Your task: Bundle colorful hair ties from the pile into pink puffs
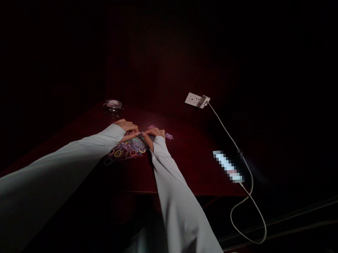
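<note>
Jar (113,106), one, upright on the tabletop (183,160), just beyond the left hand (127,128). Left hand, one: fingers bent, thumb reaching toward the right hand (155,133). Pile of coloured loops (131,148), pink, yellow and purple among them: on the tabletop, under and between the hands. Right hand, one: fingers curled, tips close to the left's; whether either pinches a loop, I cannot tell from here. Purple strands (169,136), one bunch, just beside the right hand. Socket (192,99) with plug (204,101), cord (252,178), lit blurred screen (227,166). Step in hand, I judge: close fingertip work on small pieces at the pile. Next move, I judge, calls for a light, precise pinch.
</note>
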Demonstrator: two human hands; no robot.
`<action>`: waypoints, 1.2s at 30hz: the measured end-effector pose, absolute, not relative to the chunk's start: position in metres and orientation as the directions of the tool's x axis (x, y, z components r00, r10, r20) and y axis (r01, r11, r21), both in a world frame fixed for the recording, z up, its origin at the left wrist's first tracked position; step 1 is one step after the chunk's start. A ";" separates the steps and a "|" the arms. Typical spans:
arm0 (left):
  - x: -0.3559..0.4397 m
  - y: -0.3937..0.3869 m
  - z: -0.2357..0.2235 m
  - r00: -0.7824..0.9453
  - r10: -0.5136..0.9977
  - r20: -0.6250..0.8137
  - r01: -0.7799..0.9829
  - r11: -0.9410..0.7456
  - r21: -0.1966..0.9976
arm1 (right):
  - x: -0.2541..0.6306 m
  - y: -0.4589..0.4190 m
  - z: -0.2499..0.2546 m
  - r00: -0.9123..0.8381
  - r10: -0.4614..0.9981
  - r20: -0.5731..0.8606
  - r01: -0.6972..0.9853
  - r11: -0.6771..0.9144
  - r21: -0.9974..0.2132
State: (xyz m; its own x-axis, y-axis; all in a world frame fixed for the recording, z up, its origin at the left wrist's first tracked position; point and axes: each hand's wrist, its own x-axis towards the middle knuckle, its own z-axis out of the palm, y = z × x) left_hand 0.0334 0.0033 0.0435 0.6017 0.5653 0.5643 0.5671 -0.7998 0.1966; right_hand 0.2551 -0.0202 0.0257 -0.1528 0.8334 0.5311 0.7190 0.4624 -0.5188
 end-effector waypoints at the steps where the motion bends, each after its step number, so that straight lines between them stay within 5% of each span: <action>1: 0.034 0.004 0.043 0.604 0.563 0.564 0.566 -0.801 0.195 | 0.255 -0.021 0.026 -0.152 0.831 0.536 0.723 0.463 -0.513; 14: 0.036 0.007 0.042 0.622 0.545 0.562 0.546 -0.816 0.187 | 0.253 -0.020 0.021 -0.116 0.804 0.583 0.758 0.451 -0.471; 22: 0.034 0.009 0.041 0.622 0.562 0.544 0.558 -0.806 0.195 | 0.256 -0.009 0.024 0.001 0.881 0.473 0.812 0.275 -0.514; 36: 0.035 0.012 0.039 0.621 0.590 0.516 0.573 -0.791 0.214 | 0.261 -0.016 0.026 0.163 0.839 0.520 0.890 0.103 -0.444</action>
